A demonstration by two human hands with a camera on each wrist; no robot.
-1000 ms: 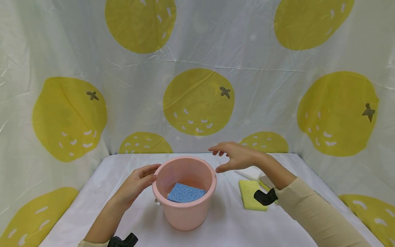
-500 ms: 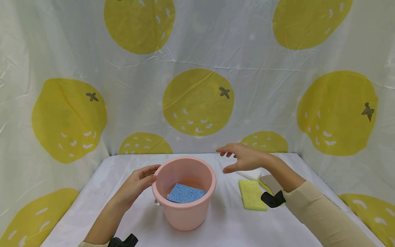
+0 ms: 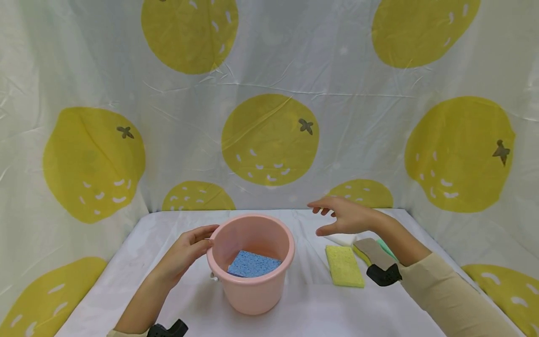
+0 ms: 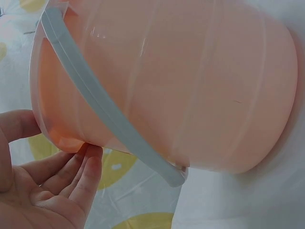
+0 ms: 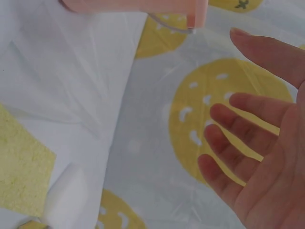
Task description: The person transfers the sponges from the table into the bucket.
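A pink bucket (image 3: 252,297) stands upright on the white cloth, and a blue sponge (image 3: 253,264) lies inside it. My left hand (image 3: 184,256) holds the bucket at the left of its rim. In the left wrist view the thumb touches the rim, while the fingers lie against the outer wall, close to the pale grey handle (image 4: 109,109). To the right of the bucket, my right hand (image 3: 351,216) hovers in the air with fingers spread loosely and holds nothing. Below and behind it lie a yellow sponge (image 3: 344,266) and a white sponge (image 3: 342,239).
Beside the yellow sponge rests a grey-topped scrub sponge (image 3: 374,252) with a yellow side. A green piece (image 3: 386,248) shows partly behind the right forearm. A white curtain (image 3: 269,61) with yellow fruit prints encloses the back and sides.
My right hand has drifted rightward, away from the bucket, and more of the grey scrub sponge and the green piece has come into sight. The left hand and bucket stay put.
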